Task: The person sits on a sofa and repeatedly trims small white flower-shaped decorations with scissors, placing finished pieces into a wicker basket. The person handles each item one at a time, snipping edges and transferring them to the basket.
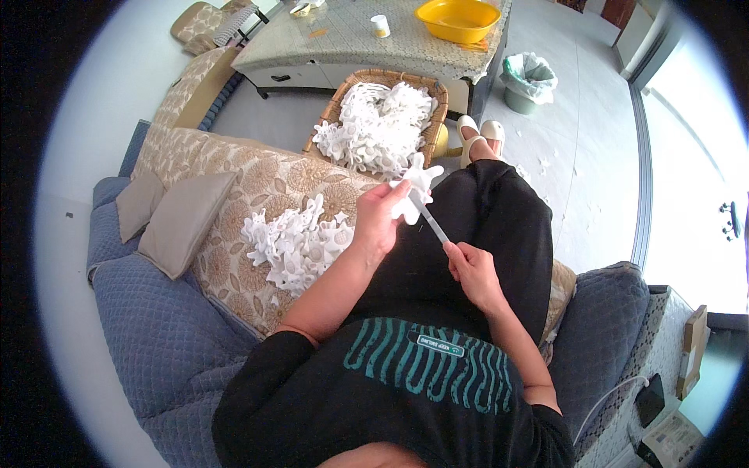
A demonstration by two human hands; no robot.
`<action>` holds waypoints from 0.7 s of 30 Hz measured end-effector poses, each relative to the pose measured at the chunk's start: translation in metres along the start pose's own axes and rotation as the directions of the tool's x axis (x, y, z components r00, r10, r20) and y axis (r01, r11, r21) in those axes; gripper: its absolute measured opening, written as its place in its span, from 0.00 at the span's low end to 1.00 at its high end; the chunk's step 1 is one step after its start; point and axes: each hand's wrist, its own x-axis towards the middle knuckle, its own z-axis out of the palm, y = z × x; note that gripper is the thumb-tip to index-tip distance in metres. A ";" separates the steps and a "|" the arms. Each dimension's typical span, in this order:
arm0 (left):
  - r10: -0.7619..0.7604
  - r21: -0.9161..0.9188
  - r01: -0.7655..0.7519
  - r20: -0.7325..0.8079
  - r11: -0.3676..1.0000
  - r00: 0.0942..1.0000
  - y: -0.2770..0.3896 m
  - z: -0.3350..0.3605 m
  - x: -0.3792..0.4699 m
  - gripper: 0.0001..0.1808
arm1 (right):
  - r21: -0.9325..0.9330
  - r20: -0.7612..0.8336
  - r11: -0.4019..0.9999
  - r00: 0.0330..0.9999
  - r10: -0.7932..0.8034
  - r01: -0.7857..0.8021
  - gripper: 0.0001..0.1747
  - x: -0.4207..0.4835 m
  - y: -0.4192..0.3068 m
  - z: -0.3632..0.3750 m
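Note:
My left hand (379,217) grips a white star-like soft piece (416,190) above my lap. In my right hand (473,272) is the end of a flat metal strip or blade (434,224), whose far end meets the white piece; its tip is hidden there. On the sofa seat, left of my left forearm, lies a heap of similar white pieces (298,245). A wicker basket (439,93) beyond my hands holds a large pile of such white pieces (380,126).
A table with a patterned cover (345,50) stands ahead, bearing a yellow plastic basin (457,20) and a white cup (380,26). A lined waste bin (519,93) is on the floor at its right. Cushions (186,225) lie on the sofa at left; white scraps (544,164) dot the floor.

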 end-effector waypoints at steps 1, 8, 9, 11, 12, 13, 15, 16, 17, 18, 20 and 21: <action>0.032 0.027 -0.032 0.006 0.999 0.999 -0.005 -0.003 0.002 0.13 | 0.030 -0.010 0.999 1.000 0.017 -0.016 0.28 0.000 0.001 0.003; -0.024 -0.017 0.024 0.018 1.000 1.000 0.005 0.011 0.001 0.14 | 0.041 -0.033 0.999 0.999 -0.015 0.016 0.29 0.006 0.004 0.011; -0.066 -0.027 0.066 0.000 0.997 0.998 0.008 0.012 0.003 0.14 | 0.047 -0.036 0.999 0.999 -0.016 0.018 0.29 0.005 0.004 0.011; -0.012 -0.031 0.010 -0.071 0.999 0.997 -0.001 0.004 0.015 0.13 | 0.066 -0.053 0.997 0.998 -0.030 0.034 0.29 0.005 0.006 0.013; 0.014 -0.032 -0.017 -0.104 0.999 0.995 -0.005 0.004 0.019 0.12 | 0.077 -0.070 0.996 0.997 -0.042 0.047 0.29 0.005 0.008 0.014; 0.024 -0.048 -0.029 -0.100 0.998 0.995 -0.009 0.003 0.021 0.12 | 0.088 -0.087 0.994 0.995 -0.053 0.061 0.29 0.006 0.008 0.014; 0.042 -0.080 -0.049 -0.094 0.996 0.995 -0.015 0.003 0.020 0.11 | 0.066 -0.087 0.995 0.994 -0.064 0.070 0.29 0.008 0.007 0.013; 0.046 -0.095 -0.056 -0.103 0.994 0.994 -0.016 0.005 0.018 0.10 | 0.056 -0.086 0.996 0.994 -0.068 0.073 0.30 0.008 0.005 0.013; 0.031 -0.084 -0.038 -0.088 0.996 0.996 -0.014 0.005 0.019 0.10 | 0.051 -0.068 0.998 0.997 -0.040 0.044 0.30 0.009 0.002 0.008; 0.016 -0.071 -0.021 -0.077 0.997 0.997 -0.011 0.001 0.020 0.10 | 0.046 -0.047 0.999 0.999 -0.011 0.014 0.30 0.009 -0.002 0.002; 0.011 -0.056 -0.014 -0.060 0.998 0.998 -0.009 -0.003 0.021 0.09 | 0.029 -0.014 0.999 1.000 0.013 -0.013 0.30 0.010 0.001 -0.003; 0.018 -0.052 -0.021 -0.053 0.998 0.998 -0.010 -0.006 0.022 0.08 | 0.015 -0.011 1.000 1.000 0.002 -0.002 0.30 0.011 0.003 -0.002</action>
